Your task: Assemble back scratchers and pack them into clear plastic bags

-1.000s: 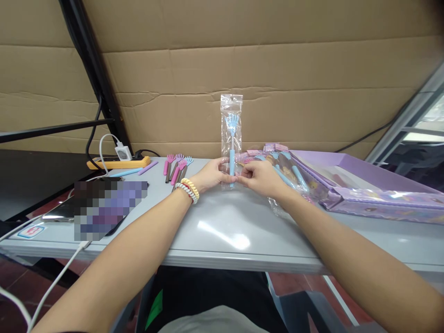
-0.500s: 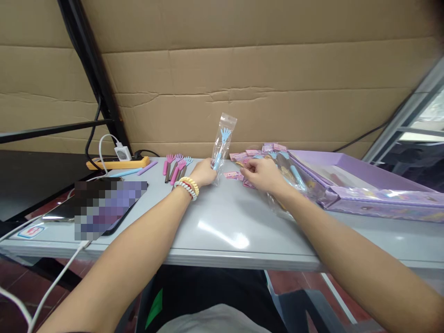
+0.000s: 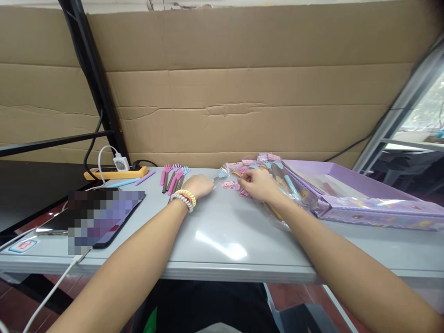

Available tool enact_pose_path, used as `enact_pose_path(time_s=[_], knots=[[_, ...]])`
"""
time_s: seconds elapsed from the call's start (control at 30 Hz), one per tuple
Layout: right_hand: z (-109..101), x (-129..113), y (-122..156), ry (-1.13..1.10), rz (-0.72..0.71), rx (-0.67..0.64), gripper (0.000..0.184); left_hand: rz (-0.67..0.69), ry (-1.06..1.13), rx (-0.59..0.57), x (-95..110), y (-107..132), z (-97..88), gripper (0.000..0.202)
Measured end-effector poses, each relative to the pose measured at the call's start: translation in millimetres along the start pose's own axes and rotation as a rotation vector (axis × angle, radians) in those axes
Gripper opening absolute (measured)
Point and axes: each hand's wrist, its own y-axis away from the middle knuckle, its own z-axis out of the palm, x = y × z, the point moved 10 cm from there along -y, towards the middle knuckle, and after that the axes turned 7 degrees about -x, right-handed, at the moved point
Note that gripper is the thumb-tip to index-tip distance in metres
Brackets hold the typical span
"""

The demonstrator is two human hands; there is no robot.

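1. Since a second ago the clear packet (image 3: pixel 219 176), with a blue scratcher inside, has dropped from upright to almost flat. Its top now points away to the right of the left hand (image 3: pixel 200 186). The right hand (image 3: pixel 257 184) has let go of it and moved to the pink cards (image 3: pixel 229 185).
2. Nearest, under both forearms, is the grey table (image 3: pixel 225 252). A dark tablet (image 3: pixel 104 217) lies well to the left of the left hand.
3. The left hand is closed round the packet's lower end, with bracelets (image 3: pixel 184 197) at the wrist.
4. The right hand's fingers curl down onto the cards. Whether they pinch one, I cannot tell.
5. Just beyond and to the right of that hand are a heap of packed scratchers (image 3: pixel 279 175) and a purple box (image 3: pixel 350 196).
6. Beyond the left hand lie loose scratchers (image 3: pixel 173 175), farther left a power strip (image 3: pixel 116 174), and behind everything a cardboard wall (image 3: pixel 243 92).
7. Risks, as I judge them: the packet is gripped at one end only, so the slippery film could slide free. The thin flat cards could also lift two at a time or skid into the heap.
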Motion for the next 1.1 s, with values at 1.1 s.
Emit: enact_pose_path(time_s=[1.1], knots=[[44, 10, -3, 0.583, -0.098, -0.382, 0.042, 0.066, 0.066, 0.145, -1, 0, -18.1, 0.073]])
